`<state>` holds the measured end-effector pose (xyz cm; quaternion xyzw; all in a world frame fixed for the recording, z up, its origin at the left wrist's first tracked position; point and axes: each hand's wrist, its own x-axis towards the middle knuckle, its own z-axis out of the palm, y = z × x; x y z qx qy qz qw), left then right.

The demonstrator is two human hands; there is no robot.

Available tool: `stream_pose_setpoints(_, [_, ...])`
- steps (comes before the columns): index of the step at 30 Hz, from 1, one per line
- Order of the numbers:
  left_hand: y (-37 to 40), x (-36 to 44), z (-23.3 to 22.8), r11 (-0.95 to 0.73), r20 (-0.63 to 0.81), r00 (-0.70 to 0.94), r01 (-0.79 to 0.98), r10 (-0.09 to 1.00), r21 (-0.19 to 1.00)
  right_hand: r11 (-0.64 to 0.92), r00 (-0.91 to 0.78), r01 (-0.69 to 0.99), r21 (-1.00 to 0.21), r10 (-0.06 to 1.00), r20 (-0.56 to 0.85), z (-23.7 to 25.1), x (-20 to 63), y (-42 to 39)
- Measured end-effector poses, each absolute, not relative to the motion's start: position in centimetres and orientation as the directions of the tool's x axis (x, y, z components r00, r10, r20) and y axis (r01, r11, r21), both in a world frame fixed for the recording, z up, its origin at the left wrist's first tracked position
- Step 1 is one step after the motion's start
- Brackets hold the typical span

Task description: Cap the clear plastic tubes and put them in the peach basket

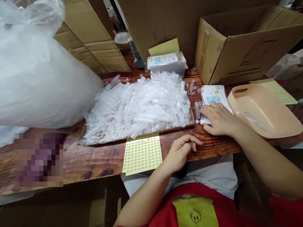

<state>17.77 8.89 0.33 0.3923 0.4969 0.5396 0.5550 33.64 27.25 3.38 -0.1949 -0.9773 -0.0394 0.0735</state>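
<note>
Right hand flat and unclenched on the stack of printed bags beside the heap of clear tubes, left hand loosely curled and gripping nothing at the table edge by the sticker sheet: best peeling one bag only, fingertips sliding, stack kept square.

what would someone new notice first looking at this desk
A big heap of clear plastic tubes fills a shallow tray mid-table, with a bulging white plastic bag to its left. The right hand rests flat on a stack of white printed packets beside a peach plastic basin; the left hand curls near a yellow dotted sticker sheet.
</note>
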Motion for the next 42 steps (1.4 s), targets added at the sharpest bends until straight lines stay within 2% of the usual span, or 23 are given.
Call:
stream_pose_setpoints(6, [8.8, 17.6, 0.8, 0.087, -0.102, -0.063, -0.207, 0.993, 0.975, 0.933, -0.936, 0.334, 0.134, 0.312, 0.163, 3.2, 33.7, 27.6])
stream_pose_setpoints(11, [8.8, 17.6, 0.9, 0.081, -0.095, -0.059, -0.205, 0.994, 0.975, 0.923, -0.936, 0.344, 0.171, 0.323, 0.14, 3.7, 33.9, 27.4])
stream_pose_setpoints(14, [8.9, 17.5, 0.7, 0.105, -0.122, -0.049, -0.26, 0.991, 0.96, 0.882, -0.886, 0.454, 0.122, 0.433, 0.169, 3.7, 33.0, 27.2])
stream_pose_setpoints(18, [9.1, 17.2, 0.4, 0.159, -0.183, -0.026, -0.394, 0.983, 0.906, 0.711, -0.689, 0.703, -0.011, 0.684, 0.239, 3.2, 29.9, 27.1])
stream_pose_setpoints(21, [9.4, 17.2, 0.3, 0.186, -0.226, -0.025, -0.486, 0.974, 0.854, 0.61, -0.597, 0.789, -0.074, 0.789, 0.144, 3.3, 27.4, 27.5])
stream_pose_setpoints(24, [9.7, 17.2, 0.2, 0.193, -0.25, -0.028, -0.555, 0.968, 0.809, 0.564, -0.565, 0.825, -0.045, 0.825, -0.016, 4.1, 26.0, 27.9])
stream_pose_setpoints(26, [9.7, 17.2, 0.2, 0.193, -0.25, -0.015, -0.591, 0.968, 0.783, 0.543, -0.545, 0.838, -0.049, 0.837, -0.041, 5.0, 26.1, 27.7])
stream_pose_setpoints(28, [9.6, 17.3, 0.3, 0.201, -0.253, 0.004, -0.622, 0.967, 0.757, 0.516, -0.518, 0.85, -0.109, 0.855, 0.009, 6.1, 27.4, 26.7])
stream_pose_setpoints(31, [9.3, 17.4, 0.5, 0.203, -0.274, -0.012, -0.639, 0.962, 0.742, 0.45, -0.414, 0.847, -0.282, 0.892, 0.179, 7.9, 31.7, 24.6])
stream_pose_setpoints(34, [9.0, 17.9, 1.0, 0.177, -0.297, -0.082, -0.645, 0.951, 0.744, 0.277, -0.17, 0.865, -0.419, 0.946, 0.275, 9.4, 37.5, 23.8])
stream_pose_setpoints(36, [9.0, 18.3, 1.4, 0.182, -0.336, -0.106, -0.671, 0.936, 0.719, 0.11, -0.009, 0.922, -0.371, 0.965, 0.263, 9.7, 41.1, 24.5])
stream_pose_setpoints(38, [8.9, 18.6, 1.8, 0.205, -0.385, -0.096, -0.716, 0.918, 0.668, 0.028, 0.014, 0.96, -0.28, 0.989, 0.147, 9.1, 43.7, 25.8])
stream_pose_setpoints(40, [8.9, 18.9, 2.2, 0.226, -0.422, -0.071, -0.759, 0.904, 0.611, 0.065, -0.063, 0.969, -0.239, 0.998, 0.019, 8.0, 45.2, 27.1])
stream_pose_setpoints(41, [8.9, 18.9, 2.4, 0.233, -0.435, -0.06, -0.774, 0.898, 0.589, 0.117, -0.117, 0.961, -0.249, 0.993, 0.015, 7.5, 45.5, 27.5])
stream_pose_setpoints(42, [8.9, 18.9, 2.4, 0.24, -0.449, -0.055, -0.784, 0.892, 0.573, 0.185, -0.172, 0.947, -0.263, 0.983, 0.07, 7.1, 45.6, 27.6])
